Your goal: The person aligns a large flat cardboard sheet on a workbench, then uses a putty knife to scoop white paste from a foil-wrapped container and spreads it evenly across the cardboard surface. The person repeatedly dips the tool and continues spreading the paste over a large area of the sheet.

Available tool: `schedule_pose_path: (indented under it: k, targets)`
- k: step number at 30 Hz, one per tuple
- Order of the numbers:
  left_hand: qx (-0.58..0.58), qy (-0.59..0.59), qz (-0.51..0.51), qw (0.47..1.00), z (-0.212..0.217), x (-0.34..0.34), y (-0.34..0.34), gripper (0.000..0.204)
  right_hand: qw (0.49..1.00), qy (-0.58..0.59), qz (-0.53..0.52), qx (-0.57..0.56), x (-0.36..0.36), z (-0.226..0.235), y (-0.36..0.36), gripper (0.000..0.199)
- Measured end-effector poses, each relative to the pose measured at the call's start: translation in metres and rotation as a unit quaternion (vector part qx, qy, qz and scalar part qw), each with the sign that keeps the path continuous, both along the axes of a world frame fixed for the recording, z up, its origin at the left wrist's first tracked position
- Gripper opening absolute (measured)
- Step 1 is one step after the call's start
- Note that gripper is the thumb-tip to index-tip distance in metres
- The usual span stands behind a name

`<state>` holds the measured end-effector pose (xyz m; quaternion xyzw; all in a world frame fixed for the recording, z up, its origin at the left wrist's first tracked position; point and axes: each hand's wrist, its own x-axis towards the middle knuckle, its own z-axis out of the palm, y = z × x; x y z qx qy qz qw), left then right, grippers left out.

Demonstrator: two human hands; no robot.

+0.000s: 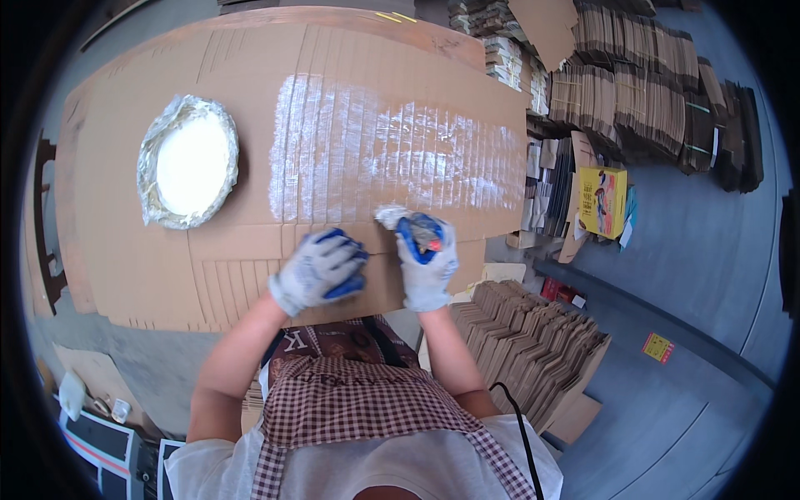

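Note:
My right hand (pixel 427 258), in a white glove with a blue palm, is wrapped round a brush. The brush's whitish bristles (pixel 388 217) point left, at the near edge of a patch of white paste (pixel 400 154). That paste lies in streaks over a row of overlapping brown cardboard pieces (pixel 250 50). Gloved the same way, my left hand (pixel 321 268) is over the cardboard's near part, its fingers curled. What it may hold is hidden. Farther left, a round basin (pixel 229 185) with a crinkled plastic lining holds white paste.
A wooden table (pixel 450 48) carries the cardboard. Bundled flat cardboard (pixel 633 100) is stacked at the far right, and more folded cardboard (pixel 525 342) stands close by my right arm. A yellow box (pixel 602 202) sits to the right. Small yellow strips (pixel 392 17) lie at the far edge.

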<state>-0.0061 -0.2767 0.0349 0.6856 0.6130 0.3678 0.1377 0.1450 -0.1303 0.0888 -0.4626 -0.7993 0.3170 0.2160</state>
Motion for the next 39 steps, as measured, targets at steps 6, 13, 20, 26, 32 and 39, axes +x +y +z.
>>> schedule_pose_path:
  k: [6,13,20,26,32,39]
  targets:
    - [-0.047,-0.001,-0.084,0.995,-0.036,0.04,0.04,0.031,0.993,-0.113,-0.003,0.039,0.016,-0.023,0.014,0.043]
    - [-0.095,-0.022,-0.092,0.991,-0.037,0.037,0.042,0.03,0.994,-0.034,0.072,0.069,0.006,-0.022,-0.011,0.047]
    - [-0.019,-0.03,-0.048,0.998,-0.045,0.041,0.04,0.025,0.993,-0.084,-0.046,0.061,0.016,-0.028,0.026,0.046]
    - [-0.053,-0.05,-0.081,0.994,-0.04,0.038,0.046,0.025,0.972,-0.023,0.195,0.132,-0.017,-0.031,0.019,0.05]
    - [-0.034,-0.026,-0.075,0.996,-0.043,0.037,0.041,0.028,0.993,0.035,0.107,0.036,-0.027,-0.024,0.038,0.05]
    - [-0.054,-0.045,-0.052,0.996,-0.041,0.039,0.04,0.03,0.997,-0.008,0.061,0.05,-0.042,-0.031,0.051,0.044]
